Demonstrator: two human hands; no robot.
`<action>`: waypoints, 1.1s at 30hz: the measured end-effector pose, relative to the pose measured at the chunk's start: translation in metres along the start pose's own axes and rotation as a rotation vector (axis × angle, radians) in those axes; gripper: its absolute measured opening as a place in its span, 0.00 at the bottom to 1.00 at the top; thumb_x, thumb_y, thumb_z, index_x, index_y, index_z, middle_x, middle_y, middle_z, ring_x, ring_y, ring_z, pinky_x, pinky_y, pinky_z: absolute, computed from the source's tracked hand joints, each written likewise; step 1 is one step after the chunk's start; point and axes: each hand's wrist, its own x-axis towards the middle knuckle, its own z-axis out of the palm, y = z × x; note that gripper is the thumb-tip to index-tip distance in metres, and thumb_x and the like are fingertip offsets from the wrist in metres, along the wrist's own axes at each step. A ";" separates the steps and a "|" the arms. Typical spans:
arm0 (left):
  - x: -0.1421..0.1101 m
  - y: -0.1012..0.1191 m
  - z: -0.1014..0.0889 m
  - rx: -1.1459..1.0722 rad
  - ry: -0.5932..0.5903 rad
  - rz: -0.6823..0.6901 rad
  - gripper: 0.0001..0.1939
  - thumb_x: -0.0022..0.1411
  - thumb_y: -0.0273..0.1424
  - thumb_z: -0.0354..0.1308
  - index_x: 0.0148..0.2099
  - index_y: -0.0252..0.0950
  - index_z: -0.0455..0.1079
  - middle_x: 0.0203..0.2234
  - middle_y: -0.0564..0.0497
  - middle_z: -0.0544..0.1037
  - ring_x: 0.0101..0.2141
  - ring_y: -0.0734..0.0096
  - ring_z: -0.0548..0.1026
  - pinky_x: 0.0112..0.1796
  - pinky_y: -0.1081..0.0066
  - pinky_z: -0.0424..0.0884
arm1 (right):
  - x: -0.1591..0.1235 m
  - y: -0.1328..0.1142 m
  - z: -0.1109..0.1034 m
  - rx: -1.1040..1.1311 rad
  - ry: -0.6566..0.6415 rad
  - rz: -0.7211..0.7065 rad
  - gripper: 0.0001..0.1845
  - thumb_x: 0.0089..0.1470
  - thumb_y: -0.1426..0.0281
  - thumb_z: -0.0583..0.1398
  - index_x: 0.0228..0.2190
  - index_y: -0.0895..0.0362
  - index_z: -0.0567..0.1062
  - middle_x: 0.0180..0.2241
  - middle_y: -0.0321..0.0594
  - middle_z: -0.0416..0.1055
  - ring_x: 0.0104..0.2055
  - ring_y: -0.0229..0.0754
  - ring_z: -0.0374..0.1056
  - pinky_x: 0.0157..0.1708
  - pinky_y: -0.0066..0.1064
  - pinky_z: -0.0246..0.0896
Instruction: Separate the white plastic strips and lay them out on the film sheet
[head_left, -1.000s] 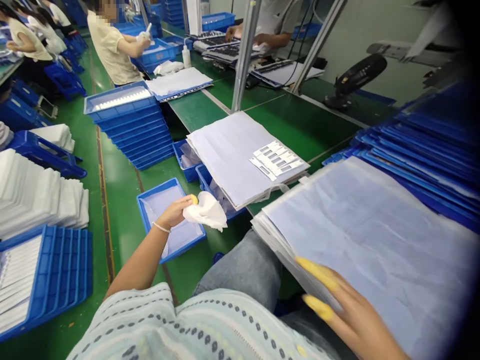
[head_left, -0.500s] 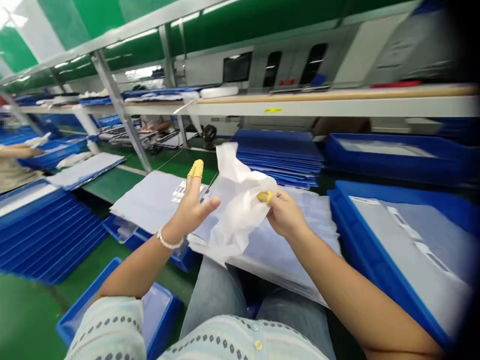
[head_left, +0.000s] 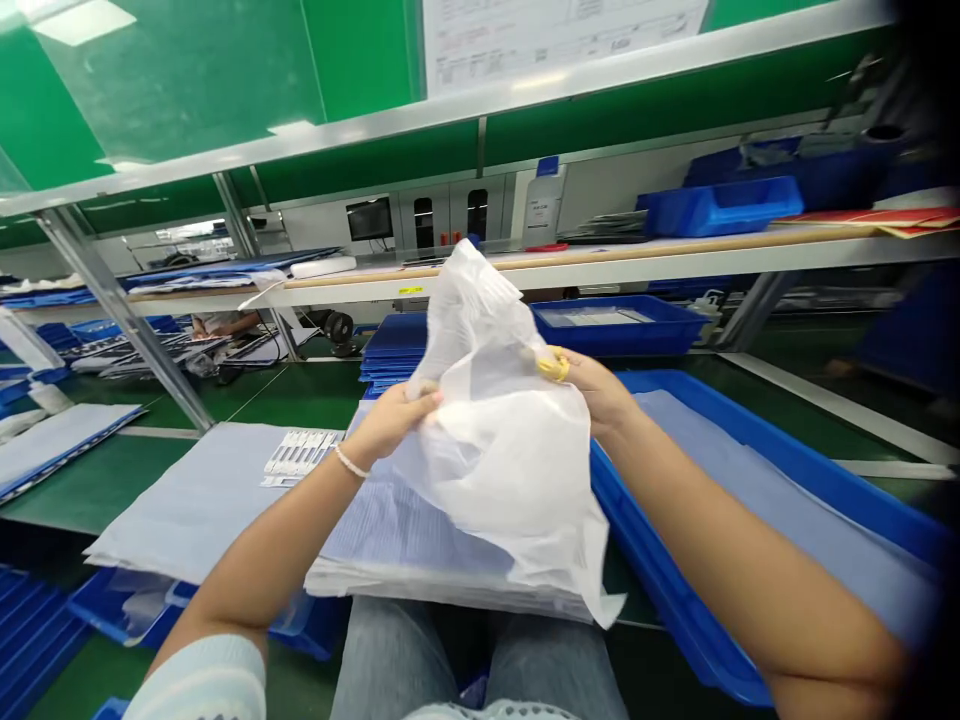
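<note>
A thin white translucent sheet (head_left: 517, 450), crumpled and partly spread, hangs between my two hands. Its left edge is pinched by my left hand (head_left: 397, 415), thumb on top and the other fingers behind the sheet. My right hand (head_left: 589, 385), with yellow finger cots on it, grips the sheet on the right. Below lies a stack of pale sheets (head_left: 397, 530), partly hidden by the held one. Several small white parts with dark slots (head_left: 300, 452) lie in a row on another pale stack (head_left: 195, 490) at the left.
A blue tray (head_left: 690, 410) lined with a pale sheet stands on the right. Stacked blue sheets (head_left: 394, 345) and another blue tray (head_left: 622, 335) sit behind. Above runs a shelf (head_left: 645, 258) with a white bottle (head_left: 543, 205) and a blue bin (head_left: 720, 208). A metal post (head_left: 127, 315) rises at left.
My left hand, open with fingers raised before, has closed on the sheet. The sheet is spread wider between both hands. The view has turned right, bringing the bottle and blue bin into sight.
</note>
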 end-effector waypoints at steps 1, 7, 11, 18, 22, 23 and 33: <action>0.000 0.002 -0.006 -0.005 0.045 -0.009 0.22 0.46 0.46 0.68 0.36 0.33 0.75 0.30 0.48 0.79 0.34 0.63 0.76 0.37 0.67 0.71 | 0.009 -0.002 -0.019 0.005 0.060 -0.006 0.20 0.32 0.62 0.70 0.30 0.55 0.74 0.25 0.36 0.72 0.25 0.40 0.68 0.26 0.31 0.65; 0.006 0.014 -0.050 -0.047 0.294 -0.090 0.22 0.46 0.43 0.66 0.40 0.34 0.74 0.30 0.49 0.79 0.31 0.65 0.76 0.33 0.69 0.72 | 0.028 0.011 -0.098 0.042 0.344 -0.095 0.20 0.46 0.54 0.63 0.39 0.49 0.69 0.33 0.36 0.72 0.34 0.42 0.71 0.36 0.37 0.70; 0.013 0.005 -0.067 -0.036 0.431 -0.119 0.23 0.44 0.44 0.64 0.38 0.33 0.73 0.27 0.49 0.78 0.29 0.64 0.76 0.30 0.68 0.72 | -0.005 0.044 -0.068 -0.088 -0.188 0.141 0.30 0.41 0.45 0.63 0.40 0.53 0.73 0.38 0.44 0.75 0.41 0.52 0.71 0.38 0.43 0.69; 0.010 -0.001 -0.132 0.214 0.561 -0.160 0.19 0.38 0.42 0.65 0.30 0.32 0.72 0.22 0.47 0.76 0.26 0.59 0.75 0.27 0.65 0.72 | 0.018 0.027 -0.073 -0.349 -0.004 0.286 0.23 0.24 0.58 0.74 0.24 0.57 0.77 0.20 0.36 0.71 0.20 0.37 0.64 0.17 0.27 0.60; -0.001 0.020 -0.148 0.420 0.607 -0.087 0.18 0.38 0.34 0.65 0.35 0.33 0.73 0.29 0.42 0.77 0.36 0.48 0.76 0.38 0.55 0.73 | 0.053 -0.024 -0.083 -0.525 -0.023 0.219 0.25 0.23 0.55 0.75 0.23 0.57 0.77 0.22 0.40 0.72 0.21 0.39 0.65 0.17 0.28 0.60; -0.005 0.027 -0.142 0.453 0.644 -0.037 0.21 0.39 0.33 0.65 0.40 0.34 0.73 0.36 0.41 0.77 0.43 0.47 0.75 0.45 0.53 0.71 | 0.057 -0.037 -0.075 -0.602 -0.052 0.171 0.24 0.25 0.55 0.74 0.23 0.57 0.77 0.22 0.40 0.72 0.21 0.39 0.65 0.16 0.28 0.58; 0.011 0.041 -0.023 1.473 0.372 0.429 0.39 0.54 0.30 0.60 0.67 0.37 0.51 0.61 0.36 0.60 0.57 0.43 0.64 0.55 0.49 0.60 | 0.054 -0.112 0.023 -1.066 -0.292 -0.142 0.18 0.49 0.55 0.65 0.29 0.59 0.79 0.27 0.38 0.74 0.27 0.38 0.68 0.25 0.28 0.58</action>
